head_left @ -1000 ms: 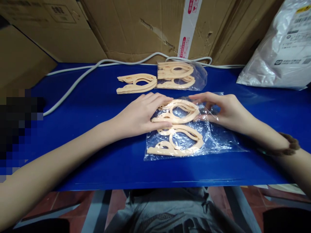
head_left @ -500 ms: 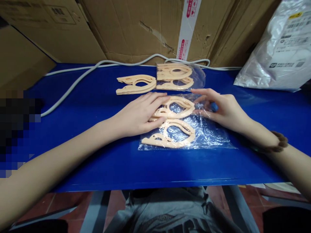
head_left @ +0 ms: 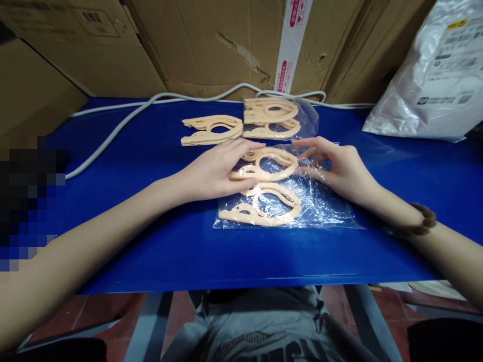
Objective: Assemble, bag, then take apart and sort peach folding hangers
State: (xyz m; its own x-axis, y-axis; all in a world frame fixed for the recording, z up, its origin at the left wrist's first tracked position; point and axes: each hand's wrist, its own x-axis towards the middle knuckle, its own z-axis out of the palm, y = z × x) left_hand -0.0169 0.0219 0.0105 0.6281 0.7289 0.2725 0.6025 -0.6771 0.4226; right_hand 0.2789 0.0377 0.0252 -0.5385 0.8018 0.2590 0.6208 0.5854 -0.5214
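Note:
A clear plastic bag point(head_left: 324, 206) lies flat on the blue table, with two cream folding hangers in it, the upper hanger point(head_left: 277, 176) and the lower hanger point(head_left: 279, 220), one nearer the table's front. My left hand point(head_left: 222, 168) rests on the left part of the upper hanger, fingers spread. At that hanger's right end is my right hand point(head_left: 328, 161), its fingers apart and curved, the tips touching the hanger's end and the plastic. Behind them lie a loose cream hanger point(head_left: 196, 140) and another bag with stacked cream hangers point(head_left: 271, 134).
Cardboard boxes point(head_left: 211, 55) stand along the back of the blue table point(head_left: 211, 261). A white cable point(head_left: 113, 136) runs in front of them. At the back right is a silvery white parcel bag point(head_left: 426, 95) with printed labels.
My right hand has shifted slightly left, its fingertips nearer the upper hanger's end. The bag with its hangers has moved slightly left. My left hand stays on the upper hanger.

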